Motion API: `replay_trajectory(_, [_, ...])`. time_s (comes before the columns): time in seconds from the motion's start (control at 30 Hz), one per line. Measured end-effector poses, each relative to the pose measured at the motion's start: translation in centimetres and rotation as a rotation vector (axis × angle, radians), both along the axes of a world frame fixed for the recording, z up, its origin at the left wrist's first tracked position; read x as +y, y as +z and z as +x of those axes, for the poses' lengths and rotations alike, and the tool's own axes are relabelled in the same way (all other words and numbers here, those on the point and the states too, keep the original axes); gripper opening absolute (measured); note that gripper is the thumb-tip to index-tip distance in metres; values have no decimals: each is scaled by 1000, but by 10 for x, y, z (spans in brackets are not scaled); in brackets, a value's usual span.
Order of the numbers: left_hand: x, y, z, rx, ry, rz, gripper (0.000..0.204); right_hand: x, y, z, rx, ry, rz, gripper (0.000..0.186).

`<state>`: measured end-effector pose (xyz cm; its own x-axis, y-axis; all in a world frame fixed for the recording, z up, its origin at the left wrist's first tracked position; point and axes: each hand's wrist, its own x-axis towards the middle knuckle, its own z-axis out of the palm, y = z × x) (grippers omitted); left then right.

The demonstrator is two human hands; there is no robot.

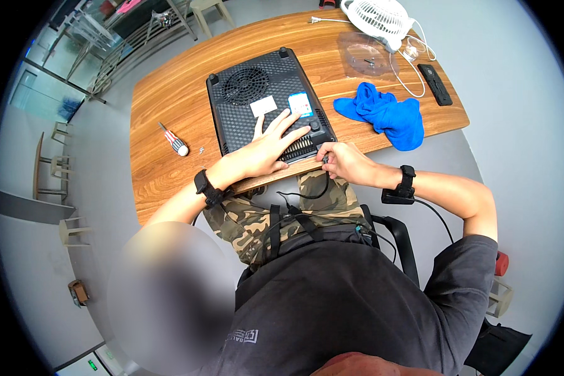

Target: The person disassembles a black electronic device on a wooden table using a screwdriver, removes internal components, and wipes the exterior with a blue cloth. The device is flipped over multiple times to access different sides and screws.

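Observation:
A black device (235, 116) with a textured panel, a round fan grille and two stickers lies at the table's near edge. My left hand (271, 145) rests on it with spread fingers, over its lower middle. My right hand (343, 161) is at the device's near right corner, fingers closed on a black cable end (326, 166); whether it is inside a port I cannot tell. The cable hangs over the edge toward my lap. To the left lies a screwdriver (173, 140) with small screws (201, 150) beside it.
On the wooden table (161, 94) are a blue cloth (395, 119), a white fan (376, 19) with its cord, a clear tray (363, 62) with small parts and a black bar-shaped object (435, 84). Stools (203, 12) and metal racks stand beyond.

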<state>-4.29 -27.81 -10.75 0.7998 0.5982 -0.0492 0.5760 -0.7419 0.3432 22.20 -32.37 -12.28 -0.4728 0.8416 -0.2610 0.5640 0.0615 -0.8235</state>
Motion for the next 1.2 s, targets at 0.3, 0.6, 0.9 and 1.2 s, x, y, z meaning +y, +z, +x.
replay_trajectory(0.3, [6, -5, -2, -40, 10, -19, 99, 1, -14, 6, 13, 37, 138, 22])
replay_trajectory(0.6, [10, -11, -9, -64, -8, 34, 91, 14, 20, 17, -82, 131, 155, 18])
replay_trajectory(0.9, [14, -4, -5, 12, -10, 23, 92, 108, 37, 46, -294, 226, 388, 20])
replay_trajectory(1.2, [17, -7, -5, 11, -21, 89, 91, 154, 35, 23, -240, 404, -54, 34])
